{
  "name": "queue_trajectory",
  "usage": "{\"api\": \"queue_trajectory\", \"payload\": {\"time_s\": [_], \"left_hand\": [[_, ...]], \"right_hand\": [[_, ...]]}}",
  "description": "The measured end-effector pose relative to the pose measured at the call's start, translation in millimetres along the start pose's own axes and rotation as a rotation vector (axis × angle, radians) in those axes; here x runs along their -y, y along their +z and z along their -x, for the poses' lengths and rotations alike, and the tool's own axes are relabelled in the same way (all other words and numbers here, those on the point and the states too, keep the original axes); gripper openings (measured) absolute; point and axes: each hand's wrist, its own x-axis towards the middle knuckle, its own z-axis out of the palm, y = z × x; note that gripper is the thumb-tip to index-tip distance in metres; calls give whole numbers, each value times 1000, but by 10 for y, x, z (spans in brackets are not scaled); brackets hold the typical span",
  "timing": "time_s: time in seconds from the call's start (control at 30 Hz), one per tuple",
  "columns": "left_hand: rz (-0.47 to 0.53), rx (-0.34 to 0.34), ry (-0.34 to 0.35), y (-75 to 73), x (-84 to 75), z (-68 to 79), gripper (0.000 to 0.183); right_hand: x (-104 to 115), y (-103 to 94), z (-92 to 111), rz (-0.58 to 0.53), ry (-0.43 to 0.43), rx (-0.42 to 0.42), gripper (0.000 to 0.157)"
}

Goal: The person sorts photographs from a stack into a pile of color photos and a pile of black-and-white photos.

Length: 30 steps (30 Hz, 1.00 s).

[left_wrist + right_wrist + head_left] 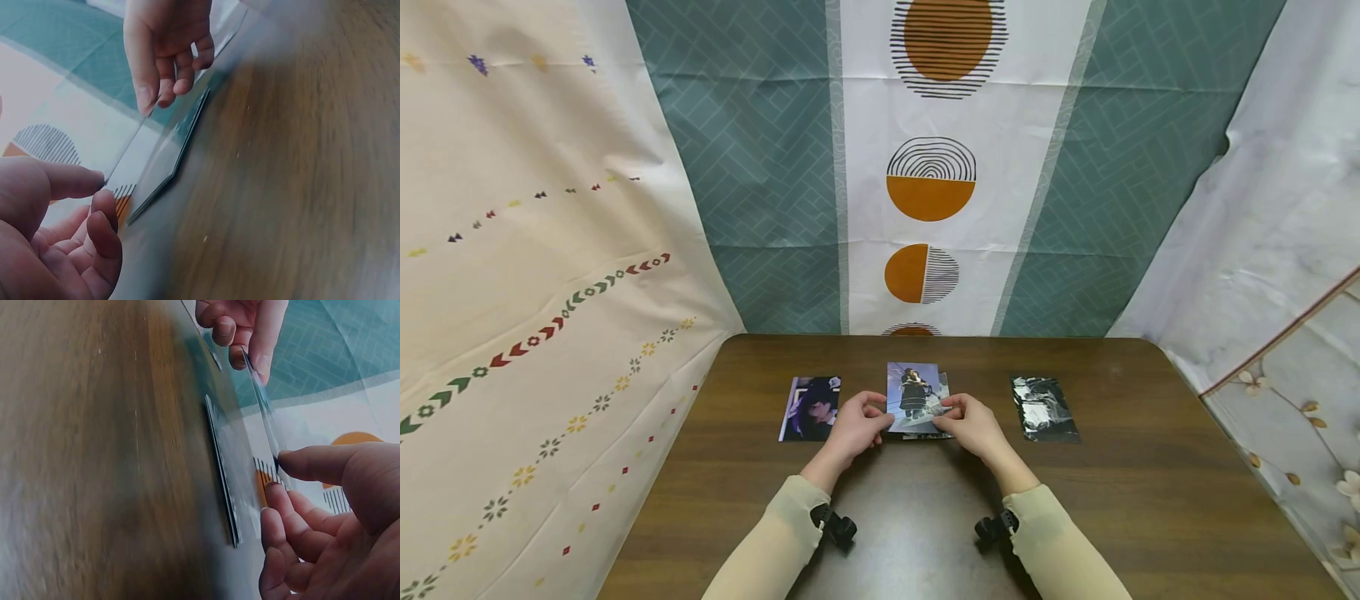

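A photo card (913, 397) showing a figure in dark clothes against a pale blue-violet ground is held between both hands. My left hand (854, 425) pinches its lower left edge between thumb and finger. At the lower right edge, the thumb and finger of my right hand (973, 427) pinch it too. Seen edge-on in the right wrist view, the card (265, 415) is raised off the table. Beneath it lies a thin stack of cards (222, 478), mostly hidden in the head view.
On the brown wooden table (1120, 500), a purple-and-dark photo card (811, 408) lies to the left. A dark, shiny card (1045, 409) with bright glare lies to the right. Patterned cloth (775, 167) hangs behind the table and at both sides.
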Motion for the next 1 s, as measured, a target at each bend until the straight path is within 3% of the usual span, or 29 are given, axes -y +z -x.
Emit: {"api": "queue_trajectory", "payload": {"time_s": [0.43,1.0], "left_hand": [[-49,4,-7,-366,41,94,34],[-55,-64,-17,-702,132,191,36]], "right_hand": [[149,245,-22,10,-51,51,36],[338,570,-88,14,-103,77,39]]}}
